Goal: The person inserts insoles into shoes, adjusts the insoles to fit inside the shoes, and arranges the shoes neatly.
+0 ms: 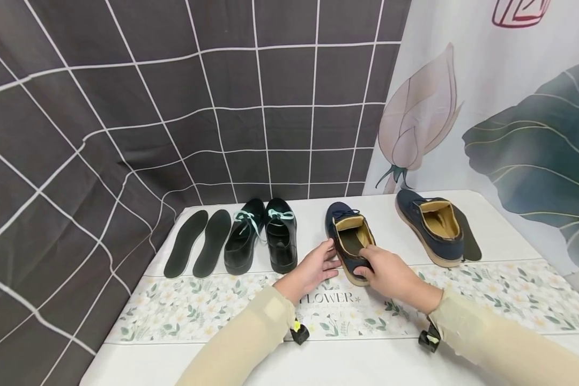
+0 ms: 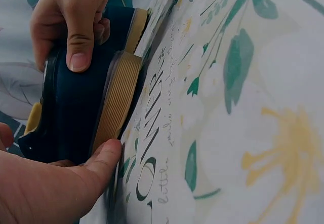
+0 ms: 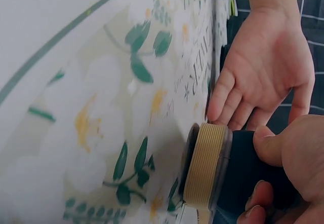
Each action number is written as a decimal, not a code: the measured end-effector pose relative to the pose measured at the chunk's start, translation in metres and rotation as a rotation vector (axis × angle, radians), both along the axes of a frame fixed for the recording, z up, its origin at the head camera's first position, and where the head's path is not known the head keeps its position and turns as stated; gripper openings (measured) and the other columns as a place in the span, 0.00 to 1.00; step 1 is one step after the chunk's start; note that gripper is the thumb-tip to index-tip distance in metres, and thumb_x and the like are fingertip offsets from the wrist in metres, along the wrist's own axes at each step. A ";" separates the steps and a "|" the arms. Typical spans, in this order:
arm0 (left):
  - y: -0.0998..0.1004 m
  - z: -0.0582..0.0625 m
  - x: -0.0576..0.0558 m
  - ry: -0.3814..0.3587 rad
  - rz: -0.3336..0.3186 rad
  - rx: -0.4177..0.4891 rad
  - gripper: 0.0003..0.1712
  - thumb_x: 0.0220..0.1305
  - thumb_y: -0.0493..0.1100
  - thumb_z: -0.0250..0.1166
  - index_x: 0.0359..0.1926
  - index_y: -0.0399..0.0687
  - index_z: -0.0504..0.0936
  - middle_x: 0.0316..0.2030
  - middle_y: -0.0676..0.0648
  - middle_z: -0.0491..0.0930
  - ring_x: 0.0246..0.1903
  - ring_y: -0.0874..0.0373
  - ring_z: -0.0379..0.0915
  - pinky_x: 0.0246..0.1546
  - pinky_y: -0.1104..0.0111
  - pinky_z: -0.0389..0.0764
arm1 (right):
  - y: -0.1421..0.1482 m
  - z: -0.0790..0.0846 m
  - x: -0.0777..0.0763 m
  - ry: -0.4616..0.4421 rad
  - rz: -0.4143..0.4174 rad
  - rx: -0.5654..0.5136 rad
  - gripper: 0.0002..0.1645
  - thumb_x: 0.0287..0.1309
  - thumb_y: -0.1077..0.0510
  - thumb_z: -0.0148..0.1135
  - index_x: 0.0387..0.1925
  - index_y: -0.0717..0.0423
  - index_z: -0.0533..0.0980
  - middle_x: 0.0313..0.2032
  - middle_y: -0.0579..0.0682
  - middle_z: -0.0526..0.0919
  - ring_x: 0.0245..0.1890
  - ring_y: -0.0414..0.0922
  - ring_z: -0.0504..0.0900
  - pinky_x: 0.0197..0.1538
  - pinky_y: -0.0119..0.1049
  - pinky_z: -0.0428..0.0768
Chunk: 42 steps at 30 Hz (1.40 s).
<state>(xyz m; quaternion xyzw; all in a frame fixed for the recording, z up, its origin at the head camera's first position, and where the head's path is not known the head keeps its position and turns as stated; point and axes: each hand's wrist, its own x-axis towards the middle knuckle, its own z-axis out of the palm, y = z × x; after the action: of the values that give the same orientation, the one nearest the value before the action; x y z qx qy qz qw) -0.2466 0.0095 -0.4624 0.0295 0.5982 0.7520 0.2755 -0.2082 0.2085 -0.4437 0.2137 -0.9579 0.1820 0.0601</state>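
Navy lace-up shoe (image 1: 348, 223) sits toward the far edge of the table (image 1: 357, 362), midway between its sides; the right hand (image 1: 393, 273) pinches the heel, the left hand (image 1: 312, 269), fingers extended, touches its flank.

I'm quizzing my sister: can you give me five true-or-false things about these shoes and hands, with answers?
1. The right hand holds a blue shoe by its heel. True.
2. Two dark insoles lie left of the black shoes. True.
3. The black shoes have red laces. False: they have mint laces.
4. The left hand is inside the held shoe. False: it is beside it.
5. The other blue shoe is the farthest right shoe. True.
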 end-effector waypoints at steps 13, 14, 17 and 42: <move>0.021 0.000 -0.008 -0.014 -0.019 0.052 0.40 0.77 0.61 0.39 0.77 0.38 0.53 0.76 0.35 0.55 0.71 0.38 0.59 0.71 0.47 0.61 | 0.019 -0.003 -0.003 0.068 -0.014 -0.003 0.10 0.62 0.54 0.69 0.40 0.54 0.78 0.33 0.45 0.75 0.29 0.39 0.72 0.34 0.40 0.74; 0.022 -0.001 -0.009 -0.012 -0.018 0.055 0.41 0.77 0.61 0.39 0.77 0.38 0.53 0.75 0.34 0.55 0.71 0.37 0.60 0.71 0.47 0.61 | 0.021 -0.003 -0.002 0.078 -0.013 -0.004 0.10 0.62 0.54 0.69 0.40 0.55 0.78 0.34 0.45 0.76 0.30 0.39 0.73 0.35 0.40 0.75; 0.027 -0.002 -0.010 -0.014 -0.024 0.073 0.42 0.76 0.63 0.40 0.77 0.38 0.53 0.75 0.34 0.56 0.71 0.37 0.60 0.71 0.47 0.61 | 0.026 -0.003 -0.002 0.111 -0.017 -0.007 0.11 0.62 0.55 0.69 0.41 0.55 0.78 0.35 0.46 0.76 0.30 0.40 0.73 0.36 0.42 0.76; 0.075 -0.003 -0.018 -0.054 -0.111 0.135 0.44 0.75 0.71 0.32 0.77 0.47 0.58 0.73 0.35 0.60 0.69 0.39 0.65 0.70 0.48 0.64 | 0.072 -0.001 -0.009 0.149 -0.127 0.002 0.12 0.63 0.56 0.68 0.45 0.58 0.79 0.36 0.49 0.76 0.32 0.45 0.76 0.37 0.47 0.77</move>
<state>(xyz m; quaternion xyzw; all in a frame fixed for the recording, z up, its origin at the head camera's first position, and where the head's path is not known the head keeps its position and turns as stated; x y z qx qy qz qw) -0.2644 0.0847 -0.4654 0.0611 0.5358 0.7747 0.3302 -0.2176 0.2808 -0.4446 0.1657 -0.9626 0.1605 0.1423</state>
